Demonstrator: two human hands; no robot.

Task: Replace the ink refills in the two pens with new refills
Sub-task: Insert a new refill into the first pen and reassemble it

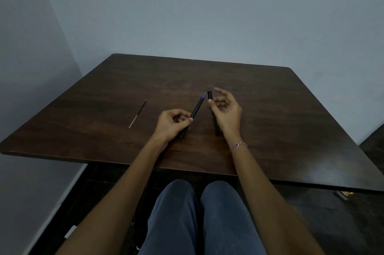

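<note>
A person sat at a dark wooden tabletop (291, 109) with both bare forearms reaching over its near edge. The left hand (173, 121) hovered just above the middle of the tabletop, its thumb and curled fingers (188, 120) pinching a black pen (196, 109) near the lower half of the barrel. That pen was tilted, its blue tip pointing away from the person and slightly to the right, its back end low and close to the wood. Just beside it, the right hand (226, 111) held a second pen (209, 95), also black, which ran from above the thumb down behind the palm to a point near the wrist. The thumb pressed against its upper part while the middle fingers curled in toward it, and the forefinger arched loosely above. Whether that dark length was one piece or a cap and a barrel could not be told. The two pens' far ends stood near each other without touching. Well to the left, a thin refill (138, 113) lay flat on the tabletop, dark at its far end and pale at its near end. A red-and-white thread bracelet (238, 145) circled the right wrist, and knees in blue trousers (176, 213) showed below the tabletop edge.
</note>
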